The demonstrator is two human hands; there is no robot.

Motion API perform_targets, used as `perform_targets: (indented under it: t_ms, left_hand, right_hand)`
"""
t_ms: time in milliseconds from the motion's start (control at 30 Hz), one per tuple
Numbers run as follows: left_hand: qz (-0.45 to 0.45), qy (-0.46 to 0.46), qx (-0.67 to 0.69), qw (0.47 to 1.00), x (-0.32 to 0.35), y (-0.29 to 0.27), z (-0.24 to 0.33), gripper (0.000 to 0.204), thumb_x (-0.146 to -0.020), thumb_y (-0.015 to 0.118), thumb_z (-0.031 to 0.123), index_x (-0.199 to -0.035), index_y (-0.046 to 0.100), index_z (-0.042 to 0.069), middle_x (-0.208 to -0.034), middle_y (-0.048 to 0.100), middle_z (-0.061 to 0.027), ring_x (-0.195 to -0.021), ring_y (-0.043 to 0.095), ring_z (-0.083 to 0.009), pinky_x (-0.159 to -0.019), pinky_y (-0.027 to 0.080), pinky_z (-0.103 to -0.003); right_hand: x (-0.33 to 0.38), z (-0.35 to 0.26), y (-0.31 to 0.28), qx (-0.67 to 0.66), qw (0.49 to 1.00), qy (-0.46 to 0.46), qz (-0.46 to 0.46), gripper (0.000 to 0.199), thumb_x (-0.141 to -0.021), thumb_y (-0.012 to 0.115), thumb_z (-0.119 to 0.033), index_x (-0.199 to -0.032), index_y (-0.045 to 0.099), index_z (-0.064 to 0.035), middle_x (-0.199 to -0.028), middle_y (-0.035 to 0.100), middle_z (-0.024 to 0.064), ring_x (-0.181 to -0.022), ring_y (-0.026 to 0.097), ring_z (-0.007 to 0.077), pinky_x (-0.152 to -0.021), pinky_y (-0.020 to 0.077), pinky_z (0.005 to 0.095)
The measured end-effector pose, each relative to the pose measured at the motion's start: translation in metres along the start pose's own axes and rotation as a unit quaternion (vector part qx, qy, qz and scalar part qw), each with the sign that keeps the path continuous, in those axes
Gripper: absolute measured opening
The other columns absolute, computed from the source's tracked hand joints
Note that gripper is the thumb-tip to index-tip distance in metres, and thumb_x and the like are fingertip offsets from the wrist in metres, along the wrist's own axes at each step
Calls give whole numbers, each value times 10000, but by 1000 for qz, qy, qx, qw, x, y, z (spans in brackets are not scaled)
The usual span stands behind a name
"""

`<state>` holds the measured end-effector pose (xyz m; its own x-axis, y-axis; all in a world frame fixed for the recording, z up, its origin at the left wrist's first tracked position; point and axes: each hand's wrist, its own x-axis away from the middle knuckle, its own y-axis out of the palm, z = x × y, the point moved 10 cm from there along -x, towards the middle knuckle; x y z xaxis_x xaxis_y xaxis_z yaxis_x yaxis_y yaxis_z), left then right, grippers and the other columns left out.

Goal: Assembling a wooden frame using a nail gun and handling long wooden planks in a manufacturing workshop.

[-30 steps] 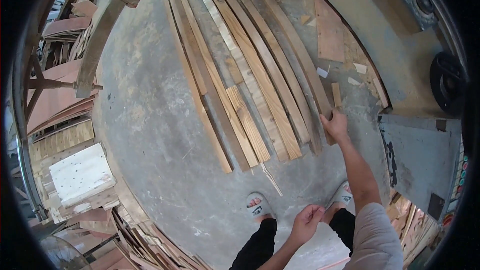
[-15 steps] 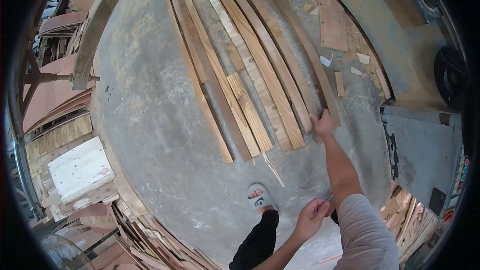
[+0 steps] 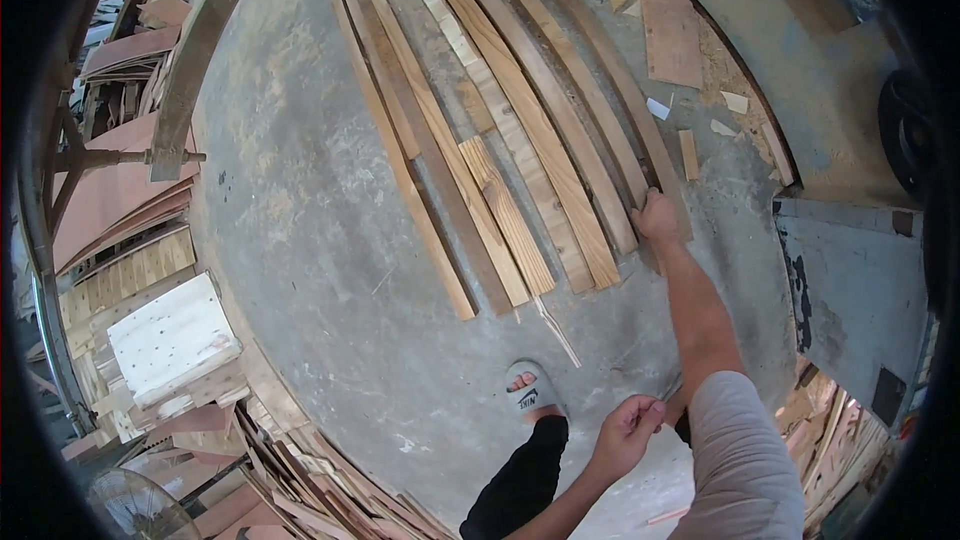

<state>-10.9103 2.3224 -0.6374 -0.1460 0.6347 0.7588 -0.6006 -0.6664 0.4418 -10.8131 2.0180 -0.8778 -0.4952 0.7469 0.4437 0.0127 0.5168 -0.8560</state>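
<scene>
Several long wooden planks [image 3: 520,130] lie side by side on the concrete floor [image 3: 300,240], running away from me. My right hand [image 3: 655,217] reaches down with the arm stretched out and grips the near end of the rightmost dark plank [image 3: 620,90]. Held close to my body near the bottom of the view, my left hand [image 3: 628,430] is curled into a loose fist; I cannot see anything in it. My foot in a white sandal [image 3: 527,390] stands just short of the plank ends.
A thin wood sliver [image 3: 556,332] lies by the plank ends. Small offcuts [image 3: 688,152] and a flat board [image 3: 668,30] lie to the right. A grey metal machine [image 3: 850,280] stands at right. A white perforated board [image 3: 172,338] and stacked wood [image 3: 130,190] fill the left side.
My right hand has shifted slightly left along the plank ends while keeping its grip. My left hand has stayed curled near my body, and my view has moved a little.
</scene>
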Motion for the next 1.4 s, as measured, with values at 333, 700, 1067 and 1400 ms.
perform_targets:
  t_ms: [333,700,1067,1400]
  left_hand:
    - [-14,26,53,998,-2,21,18,221,-986,522,201,-1051,576,-4,-843,608,-40,-791,583,-109,-767,487,-252]
    - [29,29,86,995,-5,8,28,239,-983,527,218,-1046,575,-7,-832,615,-39,-783,585,-111,-746,482,-250]
    - [70,-3,64,995,-6,-1,1,203,-971,538,202,-1028,602,17,-818,616,-34,-763,592,-123,-739,487,-262]
    - [172,-69,60,981,42,17,-112,191,-943,584,209,-942,617,21,-777,624,-41,-675,586,-113,-635,490,-245]
  right_hand:
    - [4,21,-102,-73,990,-83,-92,548,-654,790,-359,-1005,642,34,-911,677,202,-836,672,326,-756,523,379]
    - [60,7,-44,-545,785,25,-294,380,-897,650,-288,-1146,597,-6,-991,647,27,-889,609,127,-803,493,290]
    - [100,-47,-81,-245,967,-33,-56,523,-795,703,-396,-1075,592,32,-960,643,253,-968,627,379,-813,485,418]
    - [489,268,-222,-167,837,225,-470,426,-787,635,-234,-1170,601,-53,-1002,663,62,-922,621,228,-801,508,381]
